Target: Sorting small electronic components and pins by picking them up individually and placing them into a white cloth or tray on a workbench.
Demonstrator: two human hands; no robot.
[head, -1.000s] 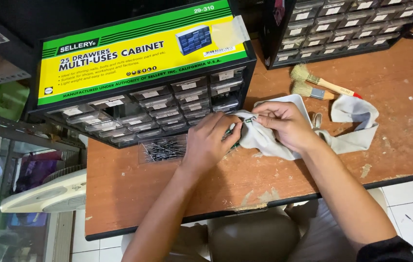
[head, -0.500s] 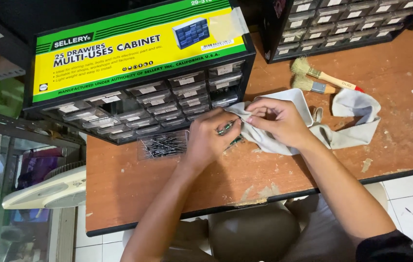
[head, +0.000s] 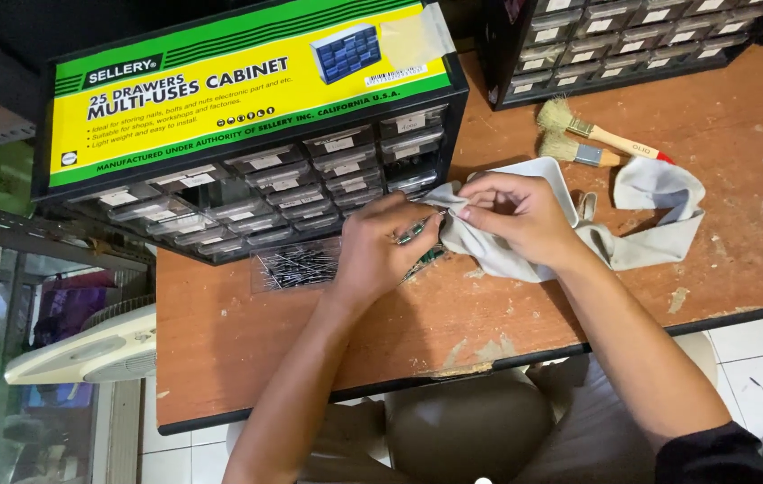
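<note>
My left hand (head: 381, 251) rests on the wooden table (head: 579, 314) and pinches a small dark green part (head: 413, 235) by its end. My right hand (head: 516, 215) grips a crumpled grey cloth (head: 641, 211) and presses a fold of it against that part. A clear plastic drawer (head: 296, 266) full of thin metal-legged components lies on the table just left of my left hand. Directly behind both hands stands a black small-parts cabinet (head: 256, 193) with many clear drawers and a yellow-green top.
Two wooden-handled brushes (head: 592, 139) lie behind the cloth. A second black drawer cabinet (head: 615, 40) stands at the back right. The table's front edge (head: 489, 363) runs below my forearms. A white fan (head: 86, 354) and glass shelving sit left of the table.
Both hands have shifted slightly left and toward the cabinet, still rubbing the small part with the cloth. The cloth's folds have changed shape a little.
</note>
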